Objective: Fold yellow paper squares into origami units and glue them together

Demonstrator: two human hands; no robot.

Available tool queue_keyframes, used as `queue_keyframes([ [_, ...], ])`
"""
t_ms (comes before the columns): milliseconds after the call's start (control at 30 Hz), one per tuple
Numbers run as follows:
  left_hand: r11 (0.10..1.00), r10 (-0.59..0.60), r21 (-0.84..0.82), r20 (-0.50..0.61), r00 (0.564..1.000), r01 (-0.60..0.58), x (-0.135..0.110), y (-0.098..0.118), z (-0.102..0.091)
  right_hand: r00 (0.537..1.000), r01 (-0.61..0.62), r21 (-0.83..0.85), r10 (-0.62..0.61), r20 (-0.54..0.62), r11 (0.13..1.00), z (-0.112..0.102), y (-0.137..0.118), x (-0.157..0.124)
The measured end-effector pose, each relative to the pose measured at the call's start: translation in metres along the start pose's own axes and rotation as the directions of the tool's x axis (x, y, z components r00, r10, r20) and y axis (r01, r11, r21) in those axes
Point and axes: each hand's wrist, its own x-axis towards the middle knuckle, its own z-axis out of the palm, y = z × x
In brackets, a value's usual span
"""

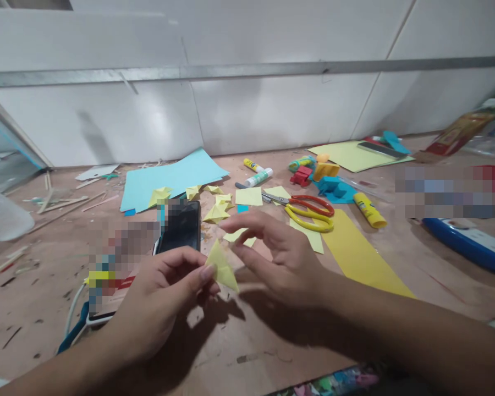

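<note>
A folded yellow paper triangle (221, 270) is pinched between the thumb and fingers of my left hand (181, 289). Close by on the right, my right hand (282, 261) has its thumb and index finger apart with nothing between them, just off the paper's edge. Its other fingers are curled under and partly hidden. Beyond the hands lie several small folded yellow paper pieces (218, 212) and flat yellow paper squares (248, 196). Scissors (309, 212) with red and yellow handles rest on top of some squares.
Light blue paper sheets (171, 179) lie at the back left, beside a dark phone (182, 225). Glue sticks (259, 177) and small red, yellow and blue folded models (330, 186) sit behind the scissors. A yellow strip (361, 256) and a blue-edged power strip (466, 245) are at right.
</note>
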Motion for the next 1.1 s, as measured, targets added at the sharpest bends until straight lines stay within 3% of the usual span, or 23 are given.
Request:
queue_keyframes([
  [67, 1.0, 0.004, -0.027, -0.044, 0.999, -0.006, 0.001, -0.001, 0.002, 0.959, -0.283, 0.157, 0.282, 0.028, 0.946, 0.004, -0.002, 0.0],
  [133, 0.999, 0.029, -0.012, -0.052, 0.998, -0.029, 0.001, -0.001, 0.003, 0.864, -0.503, 0.268, 0.477, 0.16, 0.822, 0.009, -0.004, -0.001],
  [200, 0.999, 0.027, -0.017, -0.06, 0.998, -0.028, 0.001, 0.0, 0.004, 0.809, -0.587, 0.293, 0.532, 0.251, 0.755, 0.012, -0.006, -0.002],
  [233, 1.0, 0.013, -0.023, -0.063, 0.998, -0.015, 0.001, 0.002, 0.003, 0.816, -0.575, 0.28, 0.517, 0.257, 0.769, 0.013, -0.006, -0.002],
  [300, 1.0, 0.016, -0.017, -0.056, 0.998, -0.017, 0.001, 0.007, 0.002, 0.889, -0.449, 0.214, 0.412, 0.2, 0.867, 0.011, -0.003, -0.003],
  [367, 0.997, 0.08, 0.017, -0.013, 0.997, -0.079, 0.002, 0.01, 0.001, 0.981, -0.175, 0.108, 0.164, 0.107, 0.979, 0.006, 0.002, -0.003],
  [400, 0.995, 0.098, 0.031, 0.007, 0.995, -0.098, 0.002, 0.011, 0.0, 0.996, -0.03, 0.05, 0.026, 0.083, 0.998, 0.004, 0.004, -0.004],
  [467, 0.998, 0.054, 0.041, 0.035, 0.998, -0.055, 0.002, 0.01, 0.0, 0.982, 0.174, -0.043, -0.17, 0.082, 0.984, 0.0, 0.009, -0.006],
  [567, 0.998, -0.069, 0.011, 0.078, 0.995, 0.068, 0.0, 0.005, 0.002, 0.972, 0.222, -0.065, -0.215, 0.098, 0.973, 0.0, 0.009, -0.007],
  [633, 0.997, -0.07, -0.01, 0.087, 0.994, 0.071, 0.0, 0.002, 0.004, 0.998, 0.053, 0.012, -0.054, 0.04, 0.999, 0.003, 0.005, -0.005],
  [667, 0.998, -0.062, -0.001, 0.073, 0.995, 0.062, 0.0, 0.002, 0.004, 0.994, -0.105, 0.088, 0.104, 0.016, 0.991, 0.004, 0.002, -0.003],
  [700, 0.998, -0.054, 0.03, 0.055, 0.997, 0.053, 0.0, 0.003, 0.004, 0.961, -0.275, 0.186, 0.278, 0.013, 0.943, 0.006, -0.001, -0.001],
  [767, 0.993, -0.029, 0.115, 0.019, 0.999, 0.026, 0.002, 0.004, 0.003, 0.832, -0.547, 0.338, 0.542, 0.116, 0.766, 0.009, -0.006, 0.002],
  [833, 0.99, -0.012, 0.138, 0.006, 1.0, 0.011, 0.004, 0.005, 0.001, 0.741, -0.664, 0.373, 0.638, 0.21, 0.648, 0.013, -0.008, 0.003],
  [867, 0.99, -0.019, 0.139, 0.019, 1.0, 0.016, 0.005, 0.006, 0.0, 0.724, -0.684, 0.353, 0.649, 0.231, 0.638, 0.015, -0.009, 0.002],
  [933, 0.976, -0.035, 0.219, 0.084, 0.996, 0.016, 0.006, 0.005, -0.003, 0.742, -0.671, 0.282, 0.627, 0.239, 0.686, 0.017, -0.011, 0.001],
  [1000, 0.919, 0.0, 0.389, 0.153, 0.988, -0.06, 0.007, 0.004, -0.005, 0.789, -0.606, 0.182, 0.555, 0.262, 0.775, 0.014, -0.013, 0.003],
  [1100, 0.931, -0.017, 0.361, 0.176, 0.984, -0.048, 0.006, 0.002, -0.005, 0.904, -0.357, -0.101, 0.371, 0.215, 0.929, -0.011, -0.02, 0.011],
])
